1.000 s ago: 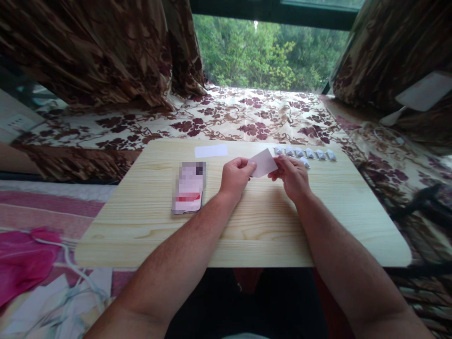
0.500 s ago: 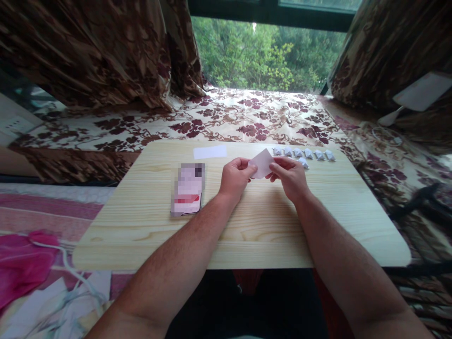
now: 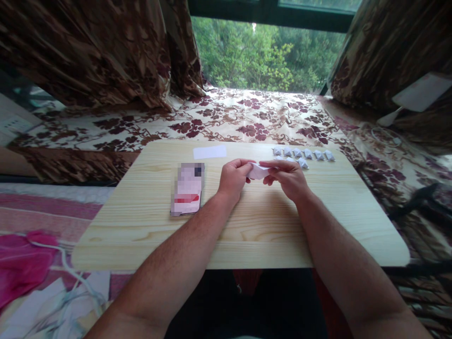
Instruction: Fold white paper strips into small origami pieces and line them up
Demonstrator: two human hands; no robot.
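Note:
Between my two hands a small piece of white paper (image 3: 258, 171) is held above the table, its top edge bent over. My left hand (image 3: 233, 180) pinches its left side between thumb and fingers. On the right side, my right hand (image 3: 288, 178) grips it the same way, with fingers laid along the top edge. Just beyond my right hand, several small folded white paper shapes (image 3: 308, 154) stand in a row, with a few more in a second row partly hidden by that hand. A flat white paper strip (image 3: 209, 152) lies at the table's far side.
A phone (image 3: 188, 189), blurred out, lies on the wooden table (image 3: 148, 235) left of my hands. Behind the table is a ledge with flowered cloth (image 3: 254, 113) below a window. Pink cloth (image 3: 24, 268), papers and a white cable are at lower left. A white lamp (image 3: 422, 92) stands at right.
The paper was a flat diamond facing me, with a corner pointing up. Now it is tipped and bent over, and my right fingers have moved left across its top.

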